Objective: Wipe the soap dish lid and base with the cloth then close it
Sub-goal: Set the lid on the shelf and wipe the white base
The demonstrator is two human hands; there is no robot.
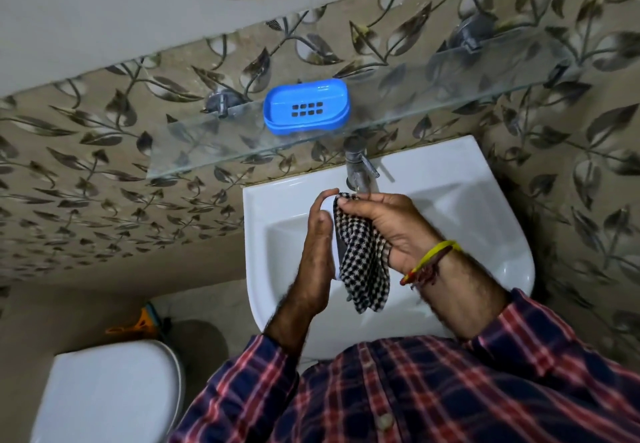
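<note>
Checked cloth (360,259) is pinched in the right hand (394,231) and pressed against the white soap dish lid (327,204), which is clamped edge-on in the left hand (317,248) over the sink (485,207). Judgement: lid wiping under way; lid should be turned so both faces are covered. Blue base (306,106) sits open on the glass shelf (194,151), well apart; nothing seen inside but drain slots

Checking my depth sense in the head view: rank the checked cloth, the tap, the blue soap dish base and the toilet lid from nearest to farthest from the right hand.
1. Checked cloth: gripped in the right hand.
2. Tap: just above the fingertips, at the basin's back.
3. Blue soap dish base: higher up, on the glass shelf.
4. Toilet lid: far lower left.
</note>
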